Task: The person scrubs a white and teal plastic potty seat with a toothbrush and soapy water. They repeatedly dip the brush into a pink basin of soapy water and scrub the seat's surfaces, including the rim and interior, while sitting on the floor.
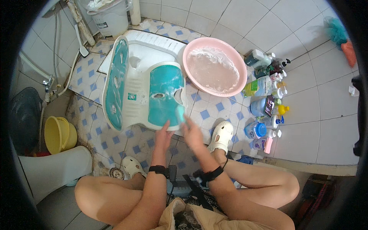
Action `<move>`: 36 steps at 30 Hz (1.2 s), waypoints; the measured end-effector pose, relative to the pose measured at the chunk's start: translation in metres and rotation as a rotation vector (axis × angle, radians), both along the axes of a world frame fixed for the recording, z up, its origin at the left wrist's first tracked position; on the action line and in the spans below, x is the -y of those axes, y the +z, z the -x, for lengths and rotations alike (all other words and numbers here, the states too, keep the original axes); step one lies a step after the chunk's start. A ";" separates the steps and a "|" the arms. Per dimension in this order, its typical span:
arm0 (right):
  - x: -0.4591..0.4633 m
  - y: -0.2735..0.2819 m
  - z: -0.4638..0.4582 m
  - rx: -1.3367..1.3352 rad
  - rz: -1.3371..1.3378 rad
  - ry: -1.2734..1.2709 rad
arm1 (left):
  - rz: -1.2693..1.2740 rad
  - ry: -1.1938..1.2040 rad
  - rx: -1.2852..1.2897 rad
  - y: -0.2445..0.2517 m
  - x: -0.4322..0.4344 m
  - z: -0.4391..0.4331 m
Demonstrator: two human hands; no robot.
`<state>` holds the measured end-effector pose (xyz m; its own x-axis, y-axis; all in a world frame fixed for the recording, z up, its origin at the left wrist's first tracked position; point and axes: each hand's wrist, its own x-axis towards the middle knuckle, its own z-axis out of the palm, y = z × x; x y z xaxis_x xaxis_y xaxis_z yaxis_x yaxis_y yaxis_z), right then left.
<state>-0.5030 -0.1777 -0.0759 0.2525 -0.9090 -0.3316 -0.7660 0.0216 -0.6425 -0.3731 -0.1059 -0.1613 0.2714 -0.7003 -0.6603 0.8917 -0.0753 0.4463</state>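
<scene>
A white plastic piece with teal panels, its other end rising at the left, lies over the squat toilet with suds on it. My left hand grips its near edge, thumb on top of the teal panel. My right hand, blurred, holds a light teal brush against the right edge of that panel; the brush's underside is hidden. A pink basin of cloudy, foamy water stands right of the piece, beyond my hands.
Several bottles line the right wall, with a phone propped among them. A yellow bucket stands at the left, and a clear bucket at the back left. A floor drain lies near my left shoe.
</scene>
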 end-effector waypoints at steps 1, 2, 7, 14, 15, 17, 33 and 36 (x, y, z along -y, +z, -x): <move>-0.010 -0.005 -0.007 -0.057 0.026 -0.002 | -0.004 0.010 0.014 0.002 0.000 0.000; -0.015 -0.010 -0.013 -0.038 0.123 -0.020 | -0.004 0.017 0.033 0.003 -0.001 0.000; -0.013 -0.025 -0.027 0.028 0.210 -0.194 | -0.071 0.074 -0.013 0.006 -0.002 0.010; -0.023 -0.030 -0.020 -0.005 0.139 -0.163 | -0.033 0.121 -0.034 -0.003 -0.001 0.013; -0.021 -0.031 -0.020 -0.014 0.140 -0.173 | -0.056 0.122 -0.040 -0.004 -0.002 0.014; -0.014 -0.035 -0.021 0.009 0.186 -0.194 | -0.070 0.105 -0.007 -0.006 0.000 0.013; -0.003 -0.039 -0.008 0.078 0.233 -0.069 | -0.078 0.137 -0.006 -0.010 0.001 0.011; -0.007 -0.037 -0.003 0.199 0.284 0.009 | -0.148 0.125 -0.006 -0.006 0.000 0.007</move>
